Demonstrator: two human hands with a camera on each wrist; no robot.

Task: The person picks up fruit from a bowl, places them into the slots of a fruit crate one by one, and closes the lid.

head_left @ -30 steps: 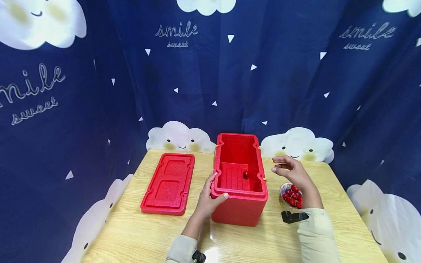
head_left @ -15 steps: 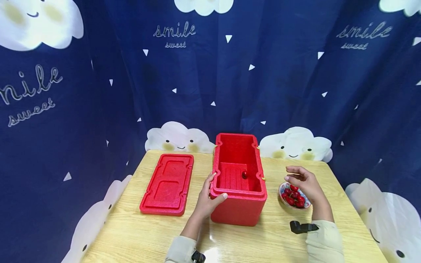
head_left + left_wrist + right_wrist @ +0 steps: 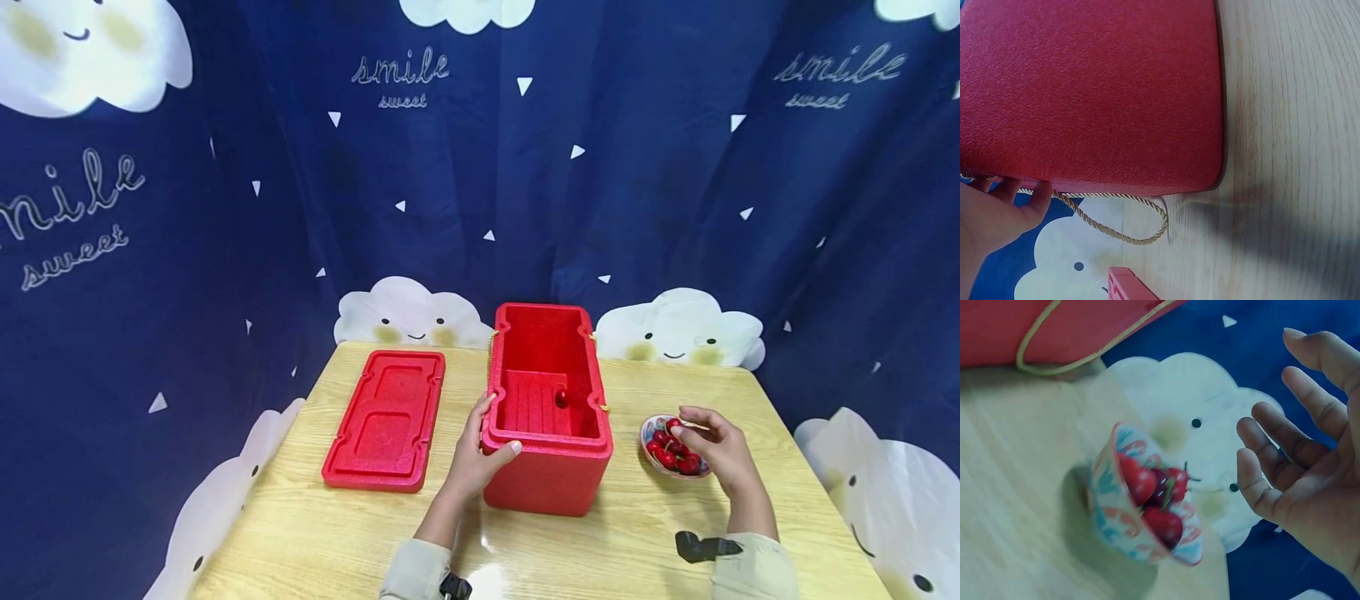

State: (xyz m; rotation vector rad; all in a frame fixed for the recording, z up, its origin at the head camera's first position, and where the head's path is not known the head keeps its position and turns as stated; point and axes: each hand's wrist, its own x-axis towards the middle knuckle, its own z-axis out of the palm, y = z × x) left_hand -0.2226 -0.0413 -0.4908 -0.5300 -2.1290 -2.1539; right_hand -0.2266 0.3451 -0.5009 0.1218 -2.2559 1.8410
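A red box (image 3: 547, 483) stands open-topped in the middle of the table, one cherry (image 3: 562, 398) on its floor. My left hand (image 3: 472, 462) holds its near left corner, thumb over the front rim and fingers along the left wall. In the left wrist view, fingertips (image 3: 1038, 197) sit at the box's edge beside a gold cord (image 3: 1094, 224). To the right, a patterned bowl (image 3: 1107, 512) holds several red cherries (image 3: 1163, 525). My right hand (image 3: 723, 450) hovers over the bowl's right side, fingers spread and loosely bent, nothing between them in the right wrist view.
A red lid (image 3: 386, 425) lies flat on the wooden table (image 3: 330, 542), left of the box. Behind the table hangs a dark blue curtain (image 3: 450, 167) with cloud prints. Bare wood separates the box from the bowl.
My right hand has moved right and toward me, from beside the box's rim to over the bowl. The left hand keeps its hold on the box.
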